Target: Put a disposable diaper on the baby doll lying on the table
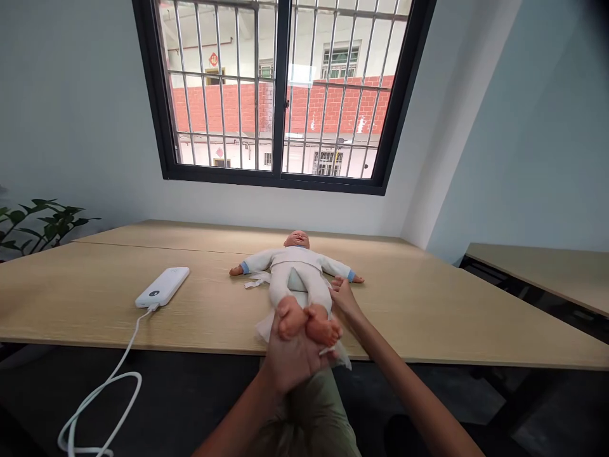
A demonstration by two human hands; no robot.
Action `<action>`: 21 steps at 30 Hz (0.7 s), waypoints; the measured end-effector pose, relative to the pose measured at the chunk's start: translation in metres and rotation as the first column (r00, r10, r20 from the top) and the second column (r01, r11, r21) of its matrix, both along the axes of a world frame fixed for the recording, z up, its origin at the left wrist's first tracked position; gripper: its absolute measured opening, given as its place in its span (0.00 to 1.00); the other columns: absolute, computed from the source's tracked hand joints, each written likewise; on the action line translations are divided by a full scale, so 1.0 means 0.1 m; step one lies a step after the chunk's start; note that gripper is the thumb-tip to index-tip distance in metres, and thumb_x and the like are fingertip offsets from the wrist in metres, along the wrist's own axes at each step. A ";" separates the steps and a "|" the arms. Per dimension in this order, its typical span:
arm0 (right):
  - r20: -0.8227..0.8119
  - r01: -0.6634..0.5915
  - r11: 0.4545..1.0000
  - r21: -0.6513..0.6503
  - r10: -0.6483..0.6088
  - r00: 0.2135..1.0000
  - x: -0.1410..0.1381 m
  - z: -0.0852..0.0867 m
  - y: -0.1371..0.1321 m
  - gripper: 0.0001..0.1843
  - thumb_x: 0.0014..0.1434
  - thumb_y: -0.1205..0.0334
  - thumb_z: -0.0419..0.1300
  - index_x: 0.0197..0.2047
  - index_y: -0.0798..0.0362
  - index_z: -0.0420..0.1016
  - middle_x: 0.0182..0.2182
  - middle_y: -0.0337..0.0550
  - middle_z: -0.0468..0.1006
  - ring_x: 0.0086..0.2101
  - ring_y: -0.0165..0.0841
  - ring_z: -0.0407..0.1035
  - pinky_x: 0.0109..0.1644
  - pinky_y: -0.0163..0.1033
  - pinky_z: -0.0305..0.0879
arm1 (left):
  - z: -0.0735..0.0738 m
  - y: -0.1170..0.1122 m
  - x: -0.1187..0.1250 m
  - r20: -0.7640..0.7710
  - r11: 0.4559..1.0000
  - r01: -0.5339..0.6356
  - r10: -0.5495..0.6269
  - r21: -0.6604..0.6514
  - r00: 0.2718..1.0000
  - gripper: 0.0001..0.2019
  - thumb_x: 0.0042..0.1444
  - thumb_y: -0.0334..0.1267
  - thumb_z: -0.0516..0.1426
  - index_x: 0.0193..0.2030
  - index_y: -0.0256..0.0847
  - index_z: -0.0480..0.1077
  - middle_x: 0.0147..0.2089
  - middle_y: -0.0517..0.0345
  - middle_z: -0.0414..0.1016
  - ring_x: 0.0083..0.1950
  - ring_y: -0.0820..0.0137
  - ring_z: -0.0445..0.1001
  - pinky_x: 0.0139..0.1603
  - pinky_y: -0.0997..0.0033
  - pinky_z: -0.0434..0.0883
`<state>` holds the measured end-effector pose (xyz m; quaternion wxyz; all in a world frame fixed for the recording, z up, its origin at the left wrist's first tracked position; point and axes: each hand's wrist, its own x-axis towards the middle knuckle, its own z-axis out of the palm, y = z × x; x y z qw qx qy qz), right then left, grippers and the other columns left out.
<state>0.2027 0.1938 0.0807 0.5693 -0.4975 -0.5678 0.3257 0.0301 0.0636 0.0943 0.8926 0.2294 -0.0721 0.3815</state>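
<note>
Two hands: on my remote head feed, the left hand (290,358) and right hand (343,297) are both at the baby doll (292,260); I record neither as released.

Left hand state: grasping. I see it cupped beneath the doll's ankles, fingers closed up behind them, holding both bare feet (299,324) raised off the tabletop.

Right hand state: fingers (337,285) against the doll's leg near the hip. I cannot tell whether they grip or only touch.

Doll position: on its back on the light wood table (404,298), arms spread, head toward the far edge, legs lifted toward me.

Doll clothing: white long-sleeved suit (290,257) with blue cuffs.

Cloth: a white cloth (264,330) lies loose beneath the doll's raised seat, its near end draping past the table edge. A narrow white strip (254,280) lies just beside the doll's torso on my left. I see no wrap closed around the hips from this angle.

Work in hand: legs held up over the cloth, one hand lifting, the other at the hip.

Surroundings: a white power bank (162,287) lies well left of the doll, its white cable (99,406) trailing off the table. A barred window (280,95) stands beyond the doll.
</note>
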 end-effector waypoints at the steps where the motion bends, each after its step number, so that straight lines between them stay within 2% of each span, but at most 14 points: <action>1: 0.020 0.064 0.998 0.019 -0.065 0.998 0.03 0.03 -0.05 0.21 0.51 0.56 0.63 0.47 0.52 0.68 0.51 0.53 0.75 0.51 0.46 0.71 0.54 0.50 0.71 | -0.10 -0.04 0.02 0.009 1.000 0.011 -0.011 -0.025 1.000 0.17 0.55 0.55 0.59 0.41 0.44 0.75 0.53 0.45 0.75 0.56 0.55 0.72 0.51 0.58 0.66; 3: 0.088 0.089 0.989 0.115 -0.099 0.991 0.04 0.13 -0.21 0.20 0.53 0.55 0.61 0.48 0.52 0.70 0.54 0.54 0.74 0.54 0.46 0.68 0.59 0.53 0.67 | -0.27 -0.09 0.05 0.003 0.998 0.012 -0.012 -0.059 1.000 0.20 0.55 0.58 0.60 0.46 0.47 0.76 0.57 0.46 0.74 0.60 0.54 0.71 0.56 0.55 0.64; 4: 0.143 0.035 0.983 0.182 -0.062 0.988 0.03 0.19 -0.30 0.17 0.56 0.54 0.59 0.47 0.52 0.72 0.53 0.52 0.75 0.55 0.45 0.68 0.61 0.54 0.65 | -0.33 -0.11 0.06 -0.008 0.998 0.007 -0.008 -0.069 1.000 0.22 0.55 0.59 0.60 0.49 0.49 0.77 0.58 0.46 0.73 0.61 0.53 0.70 0.59 0.52 0.63; 6: 0.282 -0.170 0.951 0.259 0.094 0.955 -0.04 0.33 -0.50 0.14 0.61 0.52 0.56 0.45 0.51 0.76 0.49 0.49 0.79 0.54 0.43 0.70 0.64 0.53 0.61 | -0.41 -0.15 0.05 -0.028 0.997 0.004 -0.006 -0.081 1.000 0.25 0.54 0.61 0.60 0.53 0.51 0.76 0.60 0.45 0.73 0.65 0.51 0.67 0.62 0.47 0.60; 7: 0.357 -0.277 0.928 0.251 0.177 0.917 -0.09 0.39 -0.59 0.14 0.64 0.52 0.56 0.44 0.50 0.78 0.48 0.46 0.80 0.52 0.41 0.71 0.66 0.52 0.58 | -0.44 -0.17 0.03 -0.035 0.996 0.012 -0.015 -0.083 0.999 0.27 0.54 0.63 0.59 0.55 0.52 0.76 0.61 0.45 0.72 0.66 0.50 0.66 0.63 0.45 0.59; 9: 0.523 -0.457 0.871 0.178 0.310 0.794 -0.18 0.47 -0.72 0.14 0.67 0.53 0.54 0.44 0.48 0.79 0.45 0.42 0.82 0.48 0.38 0.74 0.71 0.54 0.48 | -0.47 -0.21 -0.04 -0.051 0.996 0.033 -0.037 -0.081 0.998 0.32 0.53 0.66 0.58 0.60 0.54 0.73 0.64 0.43 0.71 0.69 0.47 0.63 0.64 0.41 0.57; 11: 0.681 -0.559 0.824 0.095 0.355 0.640 -0.23 0.50 -0.78 0.15 0.69 0.54 0.52 0.44 0.48 0.79 0.42 0.39 0.83 0.44 0.35 0.76 0.74 0.57 0.37 | -0.50 -0.24 -0.14 -0.070 0.996 0.053 -0.058 -0.072 0.996 0.37 0.52 0.70 0.57 0.63 0.53 0.70 0.66 0.41 0.68 0.71 0.44 0.59 0.64 0.38 0.57; 13: 0.789 -0.583 0.811 0.050 0.326 0.520 -0.24 0.49 -0.78 0.16 0.71 0.56 0.50 0.43 0.50 0.79 0.39 0.39 0.83 0.42 0.34 0.76 0.74 0.58 0.34 | -0.53 -0.27 -0.26 -0.093 0.997 0.050 -0.055 -0.064 0.994 0.41 0.51 0.73 0.54 0.65 0.50 0.69 0.67 0.38 0.66 0.71 0.41 0.59 0.63 0.36 0.57; 14: 0.821 -0.577 0.816 0.042 0.301 0.486 -0.23 0.48 -0.77 0.17 0.71 0.56 0.49 0.42 0.51 0.79 0.38 0.40 0.83 0.41 0.34 0.75 0.73 0.58 0.35 | -0.54 -0.28 -0.32 -0.109 0.998 0.036 -0.043 -0.059 0.993 0.41 0.52 0.73 0.53 0.65 0.49 0.69 0.68 0.37 0.66 0.71 0.41 0.59 0.63 0.36 0.57; 18: 0.881 -0.536 0.842 0.063 0.205 0.426 -0.08 0.52 -0.75 0.19 0.72 0.58 0.48 0.40 0.52 0.79 0.37 0.44 0.82 0.40 0.36 0.75 0.71 0.59 0.43 | -0.60 -0.29 -0.56 -0.151 0.997 -0.038 0.028 -0.063 0.988 0.37 0.59 0.67 0.52 0.65 0.43 0.69 0.67 0.37 0.66 0.67 0.42 0.66 0.62 0.36 0.61; 21: 0.905 -0.510 0.856 0.081 0.151 0.397 0.07 0.58 -0.73 0.18 0.70 0.61 0.49 0.40 0.51 0.80 0.37 0.45 0.82 0.41 0.39 0.74 0.67 0.57 0.52 | -0.60 -0.30 -0.68 -0.145 0.989 -0.078 0.059 -0.127 0.988 0.31 0.66 0.61 0.49 0.61 0.37 0.73 0.60 0.43 0.76 0.59 0.50 0.75 0.60 0.42 0.67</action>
